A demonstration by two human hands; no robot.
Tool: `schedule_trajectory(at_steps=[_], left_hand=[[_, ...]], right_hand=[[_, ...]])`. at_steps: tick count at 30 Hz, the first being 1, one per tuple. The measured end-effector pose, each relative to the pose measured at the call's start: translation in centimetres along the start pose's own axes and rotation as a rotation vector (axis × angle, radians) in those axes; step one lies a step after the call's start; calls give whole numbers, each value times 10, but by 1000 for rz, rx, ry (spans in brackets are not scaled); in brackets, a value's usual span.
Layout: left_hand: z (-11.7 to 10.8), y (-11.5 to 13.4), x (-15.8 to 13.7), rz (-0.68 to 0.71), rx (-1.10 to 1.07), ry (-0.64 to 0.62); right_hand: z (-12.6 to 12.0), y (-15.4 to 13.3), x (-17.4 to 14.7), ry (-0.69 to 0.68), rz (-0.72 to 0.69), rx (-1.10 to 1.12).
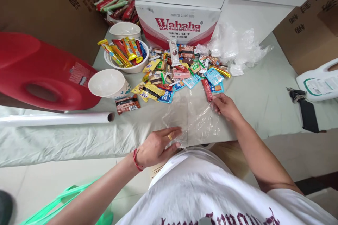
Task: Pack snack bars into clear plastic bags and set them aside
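A crinkled clear plastic bag (194, 117) lies flat at the table's front edge. My left hand (161, 146) rests at the bag's near left side, fingers bent on the film and the thumb by its edge. To the right, my right hand (225, 107) pinches the lower end of a red-wrapped snack bar (206, 90); its inner fingers are partly hidden. Just beyond is a loose pile of small wrapped snacks, with blue packets (213, 76), yellow packets (151, 91) and a white-wrapped bar (173, 52). One brown packet (127, 104) lies apart on the left.
A bowl of wrapped bars (141, 67) and a white bowl (102, 83) stand left of the pile. Nearby are a red jug (44, 74) and a white roll (58, 119). A Wahaha box (179, 21) stands behind; crumpled plastic (229, 45) and keys (296, 95) lie right.
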State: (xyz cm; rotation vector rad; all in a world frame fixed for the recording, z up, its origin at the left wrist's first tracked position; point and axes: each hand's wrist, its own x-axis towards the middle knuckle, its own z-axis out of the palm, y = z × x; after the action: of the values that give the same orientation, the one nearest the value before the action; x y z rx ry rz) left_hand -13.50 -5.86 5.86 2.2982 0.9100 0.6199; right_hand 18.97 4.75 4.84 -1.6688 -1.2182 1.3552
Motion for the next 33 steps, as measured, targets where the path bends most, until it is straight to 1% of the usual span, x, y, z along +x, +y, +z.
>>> schedule_trajectory(at_steps=[2,4,7,10,13,19,24,27,30,31,32,33], left_hand=[[6,-3,7,-164,44,56],[13,-7,15,-294,126,75],[21,-13,26,-417,248,46],[25,-16,31,-490,323,26],[24,-15,32,-505,341,-1],[13,-15,33,-463,282,-155],[7,-31,25,-409,187,-142],[4,-41,20,-405,136,-130],[0,-42,19,-431,122,-143],[-2,-41,19,-442,124,-159],[-3,-38,20,-454,129,-181],[-4,-36,22,-464,133,-207]], right_hand=[[-1,1,-8,6,-6,-57],[-3,5,-18,10,-9,-108],[-10,17,-33,-10,-3,-135],[-20,28,-45,7,-10,-125],[-32,35,-55,32,-22,-114],[-50,45,-67,53,5,-103],[-59,48,-61,78,12,-162],[-67,50,-55,35,5,-296],[-76,45,-53,-9,-23,-513],[-77,39,-55,15,-49,-607],[-75,31,-59,72,-92,-707],[-70,20,-64,159,-154,-797]])
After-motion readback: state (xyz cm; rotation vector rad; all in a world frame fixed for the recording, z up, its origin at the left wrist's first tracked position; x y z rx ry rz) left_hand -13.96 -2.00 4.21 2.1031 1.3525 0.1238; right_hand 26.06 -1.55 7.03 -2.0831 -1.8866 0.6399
